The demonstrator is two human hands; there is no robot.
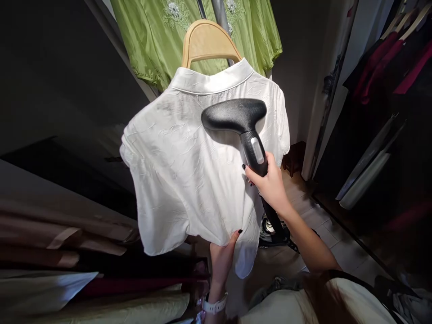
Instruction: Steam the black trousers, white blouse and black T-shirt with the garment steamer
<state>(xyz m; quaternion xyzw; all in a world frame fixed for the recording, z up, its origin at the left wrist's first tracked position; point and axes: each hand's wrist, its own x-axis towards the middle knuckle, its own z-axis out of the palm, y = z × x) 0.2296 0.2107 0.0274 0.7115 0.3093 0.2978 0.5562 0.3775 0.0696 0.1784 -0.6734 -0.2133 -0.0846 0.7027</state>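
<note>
A crinkled white short-sleeved shirt [189,171] hangs on a wooden hanger [206,41] in front of me. My right hand [270,182] is closed round the handle of a black garment steamer [241,123], whose wide head rests against the shirt's upper back. My left hand [222,258], with a white watch at the wrist, pinches the shirt's bottom hem and holds it taut.
A green embroidered blouse [148,40] hangs behind the white shirt. Folded fabrics [67,252] are stacked at the lower left. Dark and red clothes on hangers [388,58] fill a rack at the right. The steamer's base [270,229] stands on the tiled floor.
</note>
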